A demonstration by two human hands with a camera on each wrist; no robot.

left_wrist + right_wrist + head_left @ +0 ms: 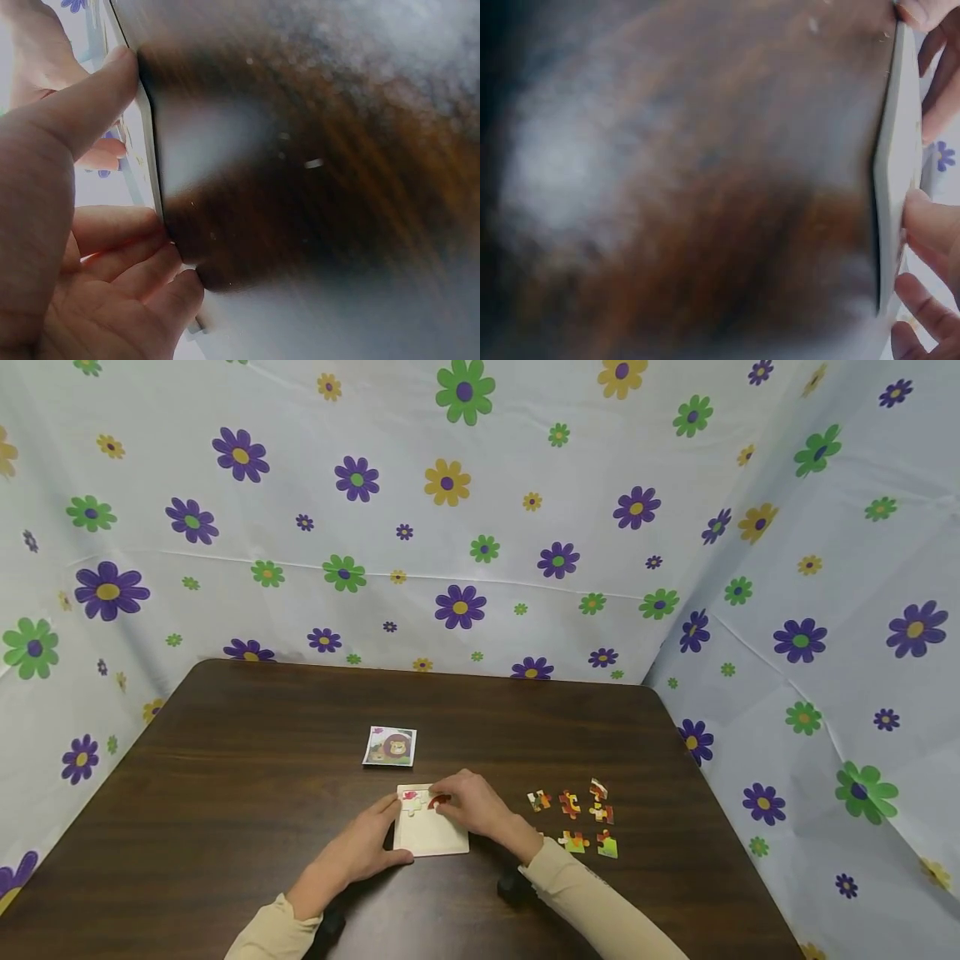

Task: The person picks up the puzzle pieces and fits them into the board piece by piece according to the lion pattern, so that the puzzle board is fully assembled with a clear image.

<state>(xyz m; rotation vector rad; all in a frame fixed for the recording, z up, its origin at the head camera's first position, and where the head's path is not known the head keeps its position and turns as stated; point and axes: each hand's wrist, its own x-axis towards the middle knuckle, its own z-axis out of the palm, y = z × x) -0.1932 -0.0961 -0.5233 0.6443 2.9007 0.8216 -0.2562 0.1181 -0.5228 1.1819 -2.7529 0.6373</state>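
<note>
The left hand [358, 846] grips the puzzle tray [433, 839] at its left side, while the right hand [474, 807] pinches a dark red piece [437, 802] between thumb and fingers near the tray's far edge, beside the pink-marked piece [410, 802].

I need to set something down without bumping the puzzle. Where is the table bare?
The table is bare left of the card and left hand, and between the card and the far edge. It's crowded at the board, which the right hand reaches over, and to that hand's right, where loose pieces lie.
</note>
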